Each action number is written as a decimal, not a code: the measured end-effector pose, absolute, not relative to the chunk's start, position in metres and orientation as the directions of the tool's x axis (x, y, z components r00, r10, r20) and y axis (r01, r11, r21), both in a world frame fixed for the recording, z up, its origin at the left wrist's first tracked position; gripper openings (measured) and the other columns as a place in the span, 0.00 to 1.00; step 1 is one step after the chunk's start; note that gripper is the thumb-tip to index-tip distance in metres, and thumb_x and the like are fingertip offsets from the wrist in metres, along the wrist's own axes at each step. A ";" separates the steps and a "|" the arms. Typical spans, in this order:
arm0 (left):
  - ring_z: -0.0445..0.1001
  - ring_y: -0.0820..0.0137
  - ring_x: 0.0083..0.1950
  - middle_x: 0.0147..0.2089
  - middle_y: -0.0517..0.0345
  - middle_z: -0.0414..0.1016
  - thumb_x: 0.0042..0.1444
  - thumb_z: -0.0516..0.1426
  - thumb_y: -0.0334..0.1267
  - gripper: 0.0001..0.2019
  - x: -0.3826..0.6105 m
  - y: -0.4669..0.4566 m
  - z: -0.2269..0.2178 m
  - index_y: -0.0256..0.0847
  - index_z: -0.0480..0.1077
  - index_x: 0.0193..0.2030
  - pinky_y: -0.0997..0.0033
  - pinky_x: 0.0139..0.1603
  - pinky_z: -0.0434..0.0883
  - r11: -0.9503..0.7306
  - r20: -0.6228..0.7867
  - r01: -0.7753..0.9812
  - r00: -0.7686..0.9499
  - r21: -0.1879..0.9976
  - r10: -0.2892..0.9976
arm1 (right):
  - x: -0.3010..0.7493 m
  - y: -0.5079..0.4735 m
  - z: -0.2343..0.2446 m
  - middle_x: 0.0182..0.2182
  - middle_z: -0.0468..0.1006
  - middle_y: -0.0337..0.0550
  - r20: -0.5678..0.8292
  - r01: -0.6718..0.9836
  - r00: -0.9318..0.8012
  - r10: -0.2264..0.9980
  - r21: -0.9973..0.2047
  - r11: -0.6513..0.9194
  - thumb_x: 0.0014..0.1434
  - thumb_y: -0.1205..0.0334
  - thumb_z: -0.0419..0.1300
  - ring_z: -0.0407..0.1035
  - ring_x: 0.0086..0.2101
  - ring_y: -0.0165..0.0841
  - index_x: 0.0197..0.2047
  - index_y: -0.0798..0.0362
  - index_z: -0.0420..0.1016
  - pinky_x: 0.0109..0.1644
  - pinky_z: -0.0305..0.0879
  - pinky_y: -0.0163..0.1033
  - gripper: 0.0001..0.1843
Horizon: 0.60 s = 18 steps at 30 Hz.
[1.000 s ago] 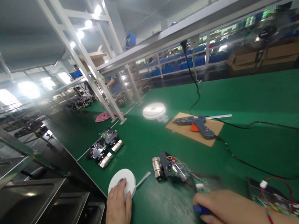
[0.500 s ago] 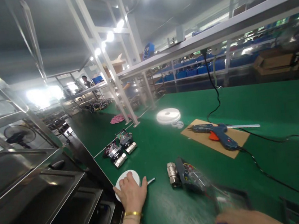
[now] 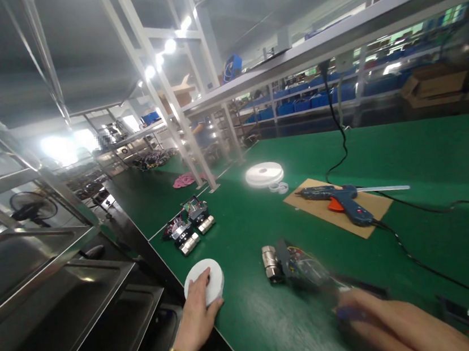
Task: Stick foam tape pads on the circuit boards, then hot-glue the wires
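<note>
My left hand (image 3: 198, 314) is closed on a flat white roll (image 3: 216, 277), perhaps of tape, near the bench's left edge. Its fingers lie over the top by the centre hole, and the thumb is at the rim. My right hand (image 3: 374, 309), blurred, is wrapped around a tool with a blue-purple handle (image 3: 346, 313); the tool's tip cannot be made out. Just beyond it lies a valve actuator (image 3: 301, 264) with exposed wiring and a metal valve body (image 3: 271, 262). A dark frame (image 3: 361, 283) beside this hand is smeared and partly hidden.
Two similar valve units (image 3: 189, 226) stand at the back left. A glue gun (image 3: 344, 199) rests on cardboard (image 3: 307, 206), its cord crossing the green bench (image 3: 256, 321). Behind are white rolls (image 3: 264, 174) and small rings (image 3: 279, 187). Metal trays (image 3: 84, 308) flank the left edge.
My left hand has shifted on the white roll, its fingers now nearer the hole. A small white stick beside the thumb no longer shows. My right hand has moved slightly up, further into view.
</note>
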<state>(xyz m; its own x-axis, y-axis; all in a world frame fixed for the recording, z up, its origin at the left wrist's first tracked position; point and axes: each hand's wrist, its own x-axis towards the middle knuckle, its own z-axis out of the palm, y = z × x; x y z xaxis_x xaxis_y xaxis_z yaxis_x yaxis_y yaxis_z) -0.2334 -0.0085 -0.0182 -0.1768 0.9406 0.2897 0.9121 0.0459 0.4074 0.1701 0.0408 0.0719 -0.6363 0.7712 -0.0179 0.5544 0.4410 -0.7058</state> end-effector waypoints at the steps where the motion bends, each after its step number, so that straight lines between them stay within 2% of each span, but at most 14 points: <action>1: 0.70 0.57 0.64 0.65 0.41 0.67 0.59 0.53 0.37 0.30 -0.234 -0.009 -0.018 0.36 0.55 0.68 0.45 0.66 0.66 0.043 0.292 0.909 -0.177 0.415 0.940 | 0.170 0.042 0.077 0.44 0.80 0.41 -0.022 0.543 -0.655 0.755 -0.708 0.451 0.68 0.45 0.46 0.75 0.44 0.42 0.47 0.40 0.73 0.49 0.72 0.45 0.18; 5: 0.71 0.56 0.62 0.63 0.42 0.70 0.58 0.53 0.37 0.28 -0.230 -0.012 -0.010 0.37 0.59 0.66 0.42 0.67 0.64 0.031 0.313 0.903 -0.181 0.429 0.932 | 0.173 0.047 0.083 0.46 0.79 0.42 0.004 0.531 -0.678 0.735 -0.689 0.493 0.69 0.47 0.48 0.73 0.47 0.41 0.49 0.41 0.74 0.53 0.70 0.45 0.17; 9: 0.75 0.55 0.57 0.57 0.45 0.75 0.62 0.52 0.46 0.25 -0.194 -0.017 0.015 0.40 0.62 0.65 0.34 0.68 0.57 -0.024 0.354 0.893 -0.154 0.449 0.922 | 0.176 0.049 0.076 0.43 0.78 0.44 0.077 0.544 -0.636 0.768 -0.661 0.517 0.68 0.51 0.49 0.73 0.44 0.40 0.47 0.45 0.75 0.50 0.69 0.45 0.16; 11: 0.77 0.59 0.53 0.54 0.50 0.76 0.63 0.53 0.49 0.25 -0.162 -0.016 0.035 0.44 0.62 0.65 0.36 0.69 0.57 -0.127 0.427 0.882 -0.089 0.454 0.900 | 0.176 0.049 0.074 0.41 0.79 0.45 0.110 0.561 -0.586 0.803 -0.660 0.500 0.66 0.55 0.50 0.73 0.42 0.40 0.45 0.48 0.75 0.48 0.68 0.44 0.15; 13: 0.76 0.61 0.54 0.55 0.52 0.76 0.63 0.54 0.48 0.24 -0.128 -0.012 0.053 0.46 0.62 0.64 0.43 0.70 0.60 -0.285 0.532 0.868 0.027 0.408 0.846 | 0.175 0.049 0.075 0.37 0.79 0.44 0.099 0.569 -0.521 0.848 -0.700 0.431 0.64 0.57 0.51 0.73 0.38 0.38 0.44 0.51 0.75 0.43 0.67 0.42 0.13; 15: 0.75 0.61 0.55 0.55 0.52 0.75 0.63 0.55 0.47 0.23 -0.096 -0.004 0.065 0.47 0.63 0.63 0.47 0.68 0.64 -0.422 0.617 0.851 0.157 0.311 0.771 | 0.173 0.050 0.078 0.34 0.79 0.42 0.053 0.548 -0.471 0.880 -0.765 0.340 0.62 0.59 0.52 0.72 0.34 0.36 0.43 0.53 0.74 0.38 0.66 0.38 0.12; 18: 0.76 0.59 0.52 0.52 0.51 0.77 0.62 0.56 0.45 0.22 -0.059 0.012 0.068 0.48 0.64 0.63 0.41 0.64 0.65 -0.491 0.634 0.851 0.278 0.186 0.722 | 0.172 0.051 0.084 0.29 0.77 0.39 0.018 0.524 -0.429 0.903 -0.810 0.265 0.60 0.63 0.55 0.70 0.29 0.32 0.41 0.55 0.74 0.32 0.63 0.33 0.09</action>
<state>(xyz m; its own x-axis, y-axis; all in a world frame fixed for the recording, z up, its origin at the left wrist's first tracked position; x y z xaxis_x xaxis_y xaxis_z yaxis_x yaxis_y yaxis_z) -0.0586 0.0118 0.0679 0.2778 0.7219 0.6338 0.8514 -0.4906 0.1855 0.1722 0.0510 0.0842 -0.4287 0.9033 0.0178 0.5238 0.2645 -0.8097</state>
